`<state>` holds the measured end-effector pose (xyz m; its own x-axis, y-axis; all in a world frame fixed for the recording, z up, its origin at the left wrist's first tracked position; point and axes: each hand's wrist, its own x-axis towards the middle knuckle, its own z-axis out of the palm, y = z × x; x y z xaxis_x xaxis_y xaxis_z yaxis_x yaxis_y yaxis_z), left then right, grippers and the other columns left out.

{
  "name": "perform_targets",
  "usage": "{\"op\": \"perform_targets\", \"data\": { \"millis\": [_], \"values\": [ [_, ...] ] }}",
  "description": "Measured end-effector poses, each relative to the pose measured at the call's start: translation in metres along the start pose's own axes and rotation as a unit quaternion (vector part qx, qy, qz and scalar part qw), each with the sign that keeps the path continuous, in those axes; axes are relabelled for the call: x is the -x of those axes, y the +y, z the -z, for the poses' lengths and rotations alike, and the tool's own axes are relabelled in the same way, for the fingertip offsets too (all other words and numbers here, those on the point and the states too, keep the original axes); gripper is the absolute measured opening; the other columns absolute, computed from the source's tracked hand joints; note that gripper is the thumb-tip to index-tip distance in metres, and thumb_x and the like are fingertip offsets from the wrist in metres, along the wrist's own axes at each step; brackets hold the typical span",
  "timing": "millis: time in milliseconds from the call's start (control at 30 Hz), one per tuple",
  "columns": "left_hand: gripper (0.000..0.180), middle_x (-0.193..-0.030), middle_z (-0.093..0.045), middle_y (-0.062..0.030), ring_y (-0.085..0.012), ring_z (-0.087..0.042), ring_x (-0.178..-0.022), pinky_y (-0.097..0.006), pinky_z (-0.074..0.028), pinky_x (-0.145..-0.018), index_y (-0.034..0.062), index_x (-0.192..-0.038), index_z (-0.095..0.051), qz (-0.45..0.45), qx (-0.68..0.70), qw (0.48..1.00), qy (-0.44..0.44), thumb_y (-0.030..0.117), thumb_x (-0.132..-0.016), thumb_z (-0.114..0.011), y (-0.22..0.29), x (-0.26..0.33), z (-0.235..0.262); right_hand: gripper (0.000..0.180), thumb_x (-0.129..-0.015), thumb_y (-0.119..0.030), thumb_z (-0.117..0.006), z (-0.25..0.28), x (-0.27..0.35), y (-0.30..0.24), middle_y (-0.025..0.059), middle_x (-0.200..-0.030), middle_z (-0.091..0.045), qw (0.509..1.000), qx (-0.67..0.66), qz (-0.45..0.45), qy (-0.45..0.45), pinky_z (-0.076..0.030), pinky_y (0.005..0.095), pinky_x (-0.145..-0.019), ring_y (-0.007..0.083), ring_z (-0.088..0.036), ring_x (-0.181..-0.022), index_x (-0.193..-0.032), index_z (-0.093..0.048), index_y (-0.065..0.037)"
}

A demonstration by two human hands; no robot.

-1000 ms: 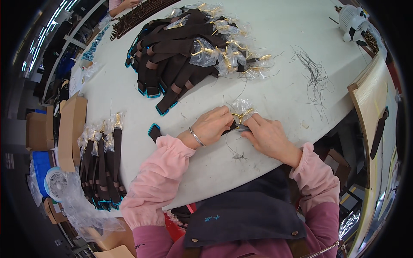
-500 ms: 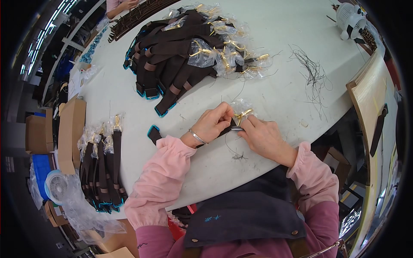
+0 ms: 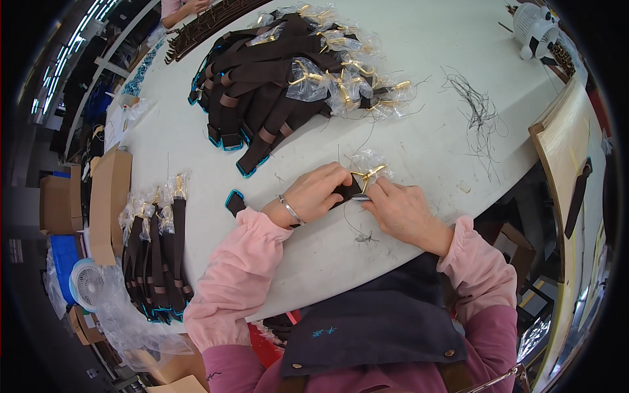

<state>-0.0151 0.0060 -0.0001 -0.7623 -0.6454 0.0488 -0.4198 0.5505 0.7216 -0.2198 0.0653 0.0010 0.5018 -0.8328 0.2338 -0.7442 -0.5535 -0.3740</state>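
1. Fingers [image 3: 337,173] of my left hand [image 3: 309,195] pinch a flat dark-brown fabric strap [image 3: 352,188].
2. My right hand [image 3: 403,208] curls closed around a slim silvery metal tool [image 3: 361,197].
3. Strap lies twelve o'clock from my navy cloth apron [image 3: 386,321], blue-lettered.

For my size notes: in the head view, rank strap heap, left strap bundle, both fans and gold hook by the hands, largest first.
Strap heap
Left strap bundle
Right fan and left fan: too close to rank
Gold hook
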Motion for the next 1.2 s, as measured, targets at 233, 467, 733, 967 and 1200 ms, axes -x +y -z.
{"op": "perform_targets", "data": {
  "millis": [233, 467, 733, 967, 1200],
  "values": [
    [0.021, -0.081, -0.050, -0.0080, -0.0274, -0.052, -0.076, -0.036, -0.043, -0.064, 0.0058, -0.086, -0.047, -0.057, -0.093, 0.994, -0.002, 0.002, -0.074, -0.062, -0.003, -0.002, -0.007, 0.021, -0.077, -0.019, -0.064, 0.000, -0.003, -0.003, 0.0075, -0.073, -0.051, 1.000, 0.016, 0.015, 0.000, -0.045, 0.0321, -0.042, 0.0202, -0.060, -0.055, -0.079, -0.051, -0.002],
    [0.023, -0.085, -0.049, -0.0064, -0.0258, -0.053, -0.081, -0.037, -0.045, -0.066, 0.0074, -0.089, -0.048, -0.060, -0.175, 0.982, -0.029, -0.002, -0.069, -0.055, -0.001, -0.003, -0.007, 0.014, -0.071, -0.010, -0.061, 0.000, -0.006, 0.000, 0.0078, -0.074, -0.051, 0.998, 0.052, 0.029, -0.020, -0.046, 0.0322, -0.043, 0.0196, -0.059, -0.056, -0.077, -0.051, -0.003],
    [0.015, -0.084, -0.050, -0.0063, -0.0265, -0.054, -0.080, -0.037, -0.044, -0.064, 0.0079, -0.090, -0.048, -0.027, -0.152, 0.988, -0.025, 0.003, -0.076, -0.054, -0.002, -0.005, -0.009, 0.017, -0.074, -0.015, -0.064, 0.005, -0.013, -0.002, 0.0072, -0.075, -0.052, 0.995, 0.067, 0.042, -0.065, -0.046, 0.0321, -0.048, 0.0196, -0.060, -0.061, -0.076, -0.052, -0.003],
    [0.011, -0.082, -0.056, -0.0079, -0.0291, -0.056, -0.076, -0.036, -0.044, -0.063, 0.0073, -0.088, -0.048, 0.016, -0.067, 0.998, -0.009, 0.007, -0.082, -0.057, -0.001, -0.009, -0.004, 0.017, -0.074, -0.015, -0.064, 0.010, -0.018, -0.004, 0.0082, -0.076, -0.054, 0.994, 0.071, 0.049, -0.073, -0.047, 0.0332, -0.049, 0.0213, -0.061, -0.064, -0.075, -0.053, -0.003],
    [0.011, -0.079, -0.058, -0.0090, -0.0301, -0.057, -0.075, -0.037, -0.044, -0.063, 0.0074, -0.088, -0.049, 0.034, -0.074, 0.997, -0.003, 0.009, -0.081, -0.058, -0.001, -0.013, -0.005, 0.020, -0.072, -0.017, -0.066, 0.011, -0.019, 0.002, 0.0078, -0.075, -0.055, 0.994, 0.048, 0.050, -0.079, -0.047, 0.0345, -0.050, 0.0229, -0.061, -0.067, -0.075, -0.053, -0.003]
  ]
}}
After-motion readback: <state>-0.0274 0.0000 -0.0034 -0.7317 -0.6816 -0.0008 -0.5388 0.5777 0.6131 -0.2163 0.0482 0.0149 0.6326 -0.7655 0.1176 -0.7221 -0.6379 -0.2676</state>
